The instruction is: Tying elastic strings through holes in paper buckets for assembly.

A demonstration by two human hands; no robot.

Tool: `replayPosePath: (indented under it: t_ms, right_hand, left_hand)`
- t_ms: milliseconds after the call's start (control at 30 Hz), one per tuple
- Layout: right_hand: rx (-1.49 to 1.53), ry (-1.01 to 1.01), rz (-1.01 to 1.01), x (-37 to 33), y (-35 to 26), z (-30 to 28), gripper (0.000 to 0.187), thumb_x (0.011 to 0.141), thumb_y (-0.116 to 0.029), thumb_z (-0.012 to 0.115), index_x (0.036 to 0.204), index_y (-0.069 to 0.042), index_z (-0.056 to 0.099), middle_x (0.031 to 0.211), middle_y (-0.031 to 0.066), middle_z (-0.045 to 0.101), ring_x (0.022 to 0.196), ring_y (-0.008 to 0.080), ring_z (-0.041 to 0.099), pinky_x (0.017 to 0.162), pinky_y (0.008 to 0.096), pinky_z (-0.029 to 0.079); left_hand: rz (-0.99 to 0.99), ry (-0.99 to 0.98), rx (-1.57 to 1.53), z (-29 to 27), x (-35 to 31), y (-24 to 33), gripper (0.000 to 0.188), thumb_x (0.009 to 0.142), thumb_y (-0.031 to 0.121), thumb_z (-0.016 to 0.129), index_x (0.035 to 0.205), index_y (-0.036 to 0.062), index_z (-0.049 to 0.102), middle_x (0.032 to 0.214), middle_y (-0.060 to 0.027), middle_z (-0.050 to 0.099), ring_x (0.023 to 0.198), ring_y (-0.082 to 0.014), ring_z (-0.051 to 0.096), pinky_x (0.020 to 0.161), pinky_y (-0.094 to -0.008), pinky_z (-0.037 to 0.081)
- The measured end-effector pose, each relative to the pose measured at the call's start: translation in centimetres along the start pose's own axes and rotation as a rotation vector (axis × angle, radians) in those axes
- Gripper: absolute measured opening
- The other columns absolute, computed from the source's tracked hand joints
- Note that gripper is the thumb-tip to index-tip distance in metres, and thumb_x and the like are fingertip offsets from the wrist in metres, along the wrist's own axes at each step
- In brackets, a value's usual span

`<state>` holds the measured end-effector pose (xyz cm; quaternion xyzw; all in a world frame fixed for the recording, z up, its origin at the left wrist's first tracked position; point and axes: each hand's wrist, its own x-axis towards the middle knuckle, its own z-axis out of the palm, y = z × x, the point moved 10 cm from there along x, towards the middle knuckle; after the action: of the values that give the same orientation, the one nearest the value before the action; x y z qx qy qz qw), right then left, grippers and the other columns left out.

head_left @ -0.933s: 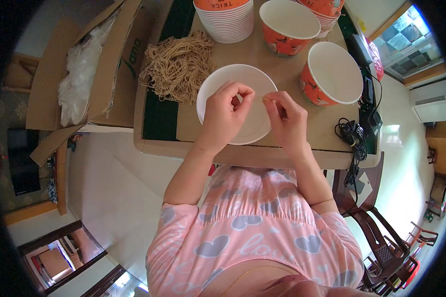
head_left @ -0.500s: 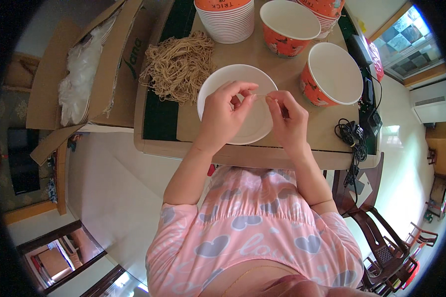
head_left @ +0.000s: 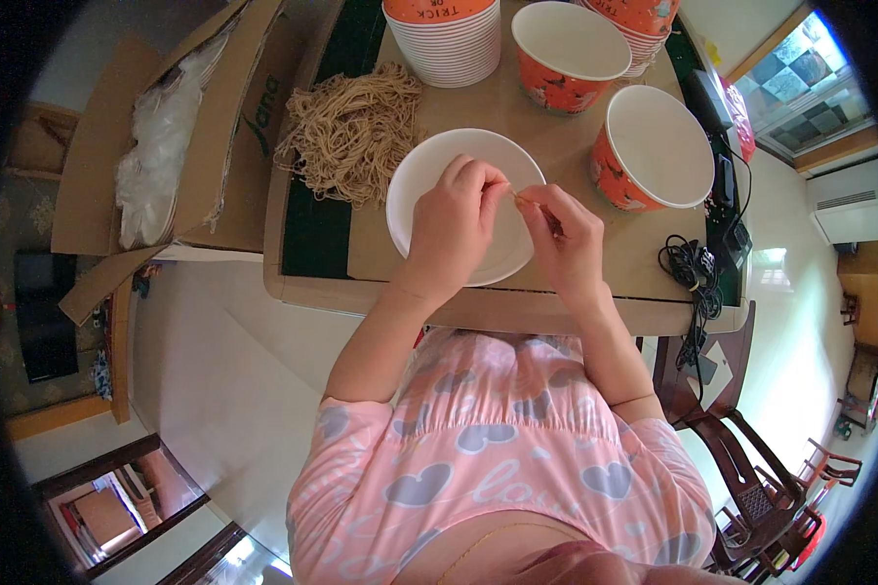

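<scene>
Over a white round paper bucket, my left hand and my right hand are close together, fingertips almost meeting. A short piece of thin tan string runs between them, each hand pinching it between thumb and fingers. The bucket sits at the near edge of the table, its open top facing up. Beyond my left hand lies a tangled heap of tan string. How the string is looped inside my fingers is hidden.
Two open orange-patterned buckets stand at the right, with a nested stack of buckets at the back. A cardboard box holding clear plastic is on the left. Black coiled cables hang at the table's right edge.
My left hand has turned and its fingers have closed closer together. My right hand's fingers have curled in slightly, and the string between the hands looks shorter.
</scene>
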<state>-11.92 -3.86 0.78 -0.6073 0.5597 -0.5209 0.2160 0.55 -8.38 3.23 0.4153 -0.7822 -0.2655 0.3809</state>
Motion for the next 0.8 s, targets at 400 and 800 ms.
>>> replayPosePath:
  t_ms: [400,800]
  right_hand:
    - [0.022,0.019,0.007,-0.2,0.1,-0.6,0.006,0.089,-0.004,0.060,0.094,0.000,0.061,0.078,0.0130,0.062,0.059,0.0188,0.057,0.054,0.0284,0.046]
    - [0.009,-0.029,-0.011,-0.2,-0.6,-0.5,0.004,0.088,-0.002,0.060,0.092,-0.001,0.060,0.078,0.0130,0.062,0.061,0.0181,0.058,0.056,0.0277,0.047]
  left_hand:
    - [0.043,-0.161,0.044,0.6,-0.1,1.2,0.018,0.082,0.010,0.068,0.099,0.0078,0.068,0.091,-0.0068,0.064,0.078,-0.0260,0.065,0.066,-0.0347,0.052]
    - [0.035,-0.037,-0.012,-0.3,-0.3,1.0,0.012,0.078,0.003,0.069,0.089,0.0063,0.068,0.080,-0.0015,0.064,0.050,-0.0082,0.046,0.047,-0.0237,0.036]
